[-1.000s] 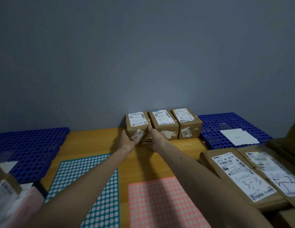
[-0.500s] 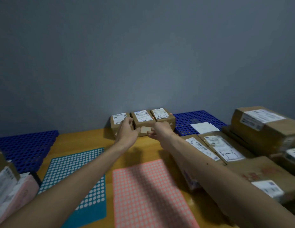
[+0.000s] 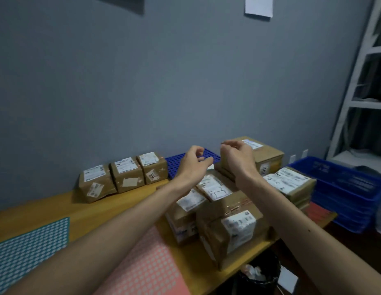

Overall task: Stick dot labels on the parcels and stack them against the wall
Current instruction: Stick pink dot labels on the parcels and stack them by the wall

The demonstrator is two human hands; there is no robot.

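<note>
Three small brown parcels [image 3: 126, 174] with white shipping labels stand in a row against the grey wall on the wooden table [image 3: 57, 207]. To their right lies a pile of larger parcels [image 3: 227, 226]. My left hand [image 3: 193, 162] and my right hand [image 3: 236, 158] hover side by side above the back of that pile, fingers loosely curled, holding nothing. A tall parcel [image 3: 268, 156] stands just behind my right hand. A teal dot-label sheet [image 3: 25, 248] and a pink dot-label sheet [image 3: 147, 269] lie on the near part of the table, partly under my left forearm.
A blue grid mat [image 3: 174, 165] lies between the row and the pile. Stacked blue crates [image 3: 344, 192] sit at the right, with a white shelf unit [image 3: 359, 81] behind them. A dark bin [image 3: 259, 273] stands under the table's right end.
Both hands have left the small parcels at the wall and swung right and up over the larger pile. The view has turned right, showing crates and shelf.
</note>
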